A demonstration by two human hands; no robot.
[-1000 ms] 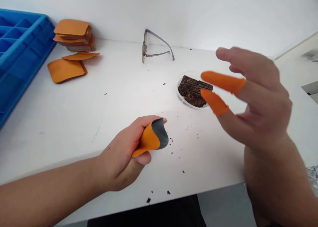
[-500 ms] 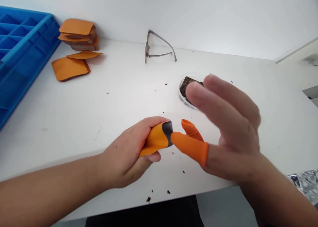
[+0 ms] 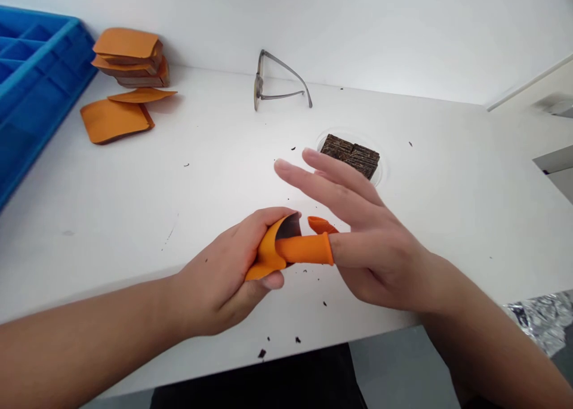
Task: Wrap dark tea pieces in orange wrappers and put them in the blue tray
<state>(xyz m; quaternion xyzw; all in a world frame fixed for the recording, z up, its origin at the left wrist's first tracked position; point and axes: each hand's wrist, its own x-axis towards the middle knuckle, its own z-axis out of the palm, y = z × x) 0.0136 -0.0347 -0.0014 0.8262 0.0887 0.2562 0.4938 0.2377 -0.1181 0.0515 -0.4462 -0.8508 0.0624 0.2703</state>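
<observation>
Spanning most of the view, a smooth white table (image 3: 215, 176) carries the scene, with a blue plastic crate (image 3: 49, 104), split into compartments, at the left. Close together over the table's near part are two hands: the left hand (image 3: 219, 277) wraps around an orange pouch (image 3: 265, 258), its grey-lined, curved mouth gaping toward the right hand (image 3: 389, 251), which has its fingers spread and one covered digit inside that opening. Flat orange pouches (image 3: 128, 45) with rounded corners sit stacked and loose beside the crate. Beyond the right hand, dark brown, fibrous slabs (image 3: 351, 152) rest on a clear round dish (image 3: 379, 169). Grey-framed glasses (image 3: 258, 89) lie farther back, temples unfolded. Thin orange finger cots (image 3: 308, 249) sheathe two right-hand digits. Tiny dark flakes (image 3: 298, 340) dot the surface.
</observation>
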